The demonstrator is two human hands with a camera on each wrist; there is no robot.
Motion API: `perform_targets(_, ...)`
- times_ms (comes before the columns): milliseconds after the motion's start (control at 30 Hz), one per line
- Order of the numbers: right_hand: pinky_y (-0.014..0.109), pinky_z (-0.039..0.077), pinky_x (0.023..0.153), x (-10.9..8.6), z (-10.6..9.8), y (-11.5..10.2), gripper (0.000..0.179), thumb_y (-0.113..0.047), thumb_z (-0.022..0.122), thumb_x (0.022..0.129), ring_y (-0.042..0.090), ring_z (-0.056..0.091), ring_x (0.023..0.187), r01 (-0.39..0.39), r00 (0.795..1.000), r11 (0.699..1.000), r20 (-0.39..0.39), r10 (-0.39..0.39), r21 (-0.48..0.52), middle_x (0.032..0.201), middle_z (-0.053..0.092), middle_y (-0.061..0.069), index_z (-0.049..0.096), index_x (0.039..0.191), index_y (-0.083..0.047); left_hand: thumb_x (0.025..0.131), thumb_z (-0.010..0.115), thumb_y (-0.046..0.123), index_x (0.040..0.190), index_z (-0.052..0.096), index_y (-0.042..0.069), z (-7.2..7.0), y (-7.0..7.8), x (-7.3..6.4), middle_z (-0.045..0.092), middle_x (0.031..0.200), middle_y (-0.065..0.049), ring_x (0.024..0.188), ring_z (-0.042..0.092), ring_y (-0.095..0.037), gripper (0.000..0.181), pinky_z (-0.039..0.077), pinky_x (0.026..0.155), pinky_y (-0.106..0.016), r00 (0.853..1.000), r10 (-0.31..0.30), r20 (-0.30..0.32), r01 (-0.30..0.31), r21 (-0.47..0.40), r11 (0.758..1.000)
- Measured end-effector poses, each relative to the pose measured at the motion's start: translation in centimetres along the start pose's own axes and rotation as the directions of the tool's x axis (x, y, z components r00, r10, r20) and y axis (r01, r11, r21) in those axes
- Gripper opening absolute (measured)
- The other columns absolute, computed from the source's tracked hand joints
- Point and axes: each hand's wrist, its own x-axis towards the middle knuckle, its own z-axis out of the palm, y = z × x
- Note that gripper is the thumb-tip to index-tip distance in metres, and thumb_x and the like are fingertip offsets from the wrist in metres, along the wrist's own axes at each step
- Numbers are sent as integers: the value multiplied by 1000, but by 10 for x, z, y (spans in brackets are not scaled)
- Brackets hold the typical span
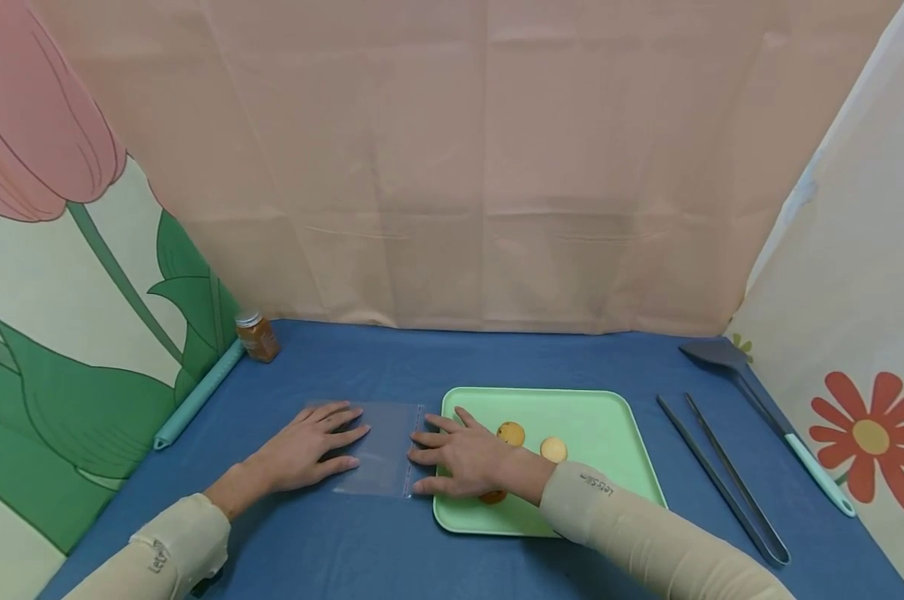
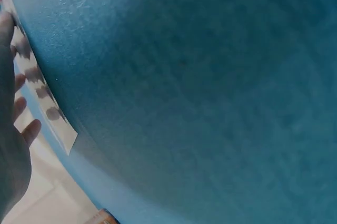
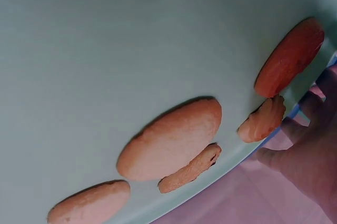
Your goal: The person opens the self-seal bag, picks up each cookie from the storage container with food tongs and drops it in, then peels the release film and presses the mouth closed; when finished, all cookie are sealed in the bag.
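A clear plastic bag (image 1: 384, 450) lies flat on the blue cloth, its seal strip along the right side. My left hand (image 1: 312, 446) rests on the bag's left part with fingers spread and straight. Over the left rim of a light green tray (image 1: 594, 408), my right hand (image 1: 466, 454) reaches left, fingers spread, fingertips at the bag's right edge. Several cookies sit on the tray, among them a spotted cookie (image 1: 510, 433) and a plain pale cookie (image 1: 553, 449); the right hand partly covers others. In the right wrist view, a large cookie (image 3: 171, 139) appears beside my right hand.
Right of the tray lie metal tongs (image 1: 725, 483) and a dark spatula (image 1: 766, 408) with a pale handle. A jar (image 1: 258, 337) with a silver lid stands at the back left, near a rolled teal tube (image 1: 200, 396). Fabric walls bound the table.
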Motion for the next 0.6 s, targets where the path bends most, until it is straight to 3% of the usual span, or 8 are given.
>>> perform_targets(600,61,17,122,-1,-1,1,62,-70,30,100,22,18,156,6,1000,1000,5,-6,24,164,30,-13,37,154,-41,102,55,46,138,62,32,7,-7,-4,57,147,0,141,45,-28,39,36,109,-60,990,-59,-126,42,-133,990)
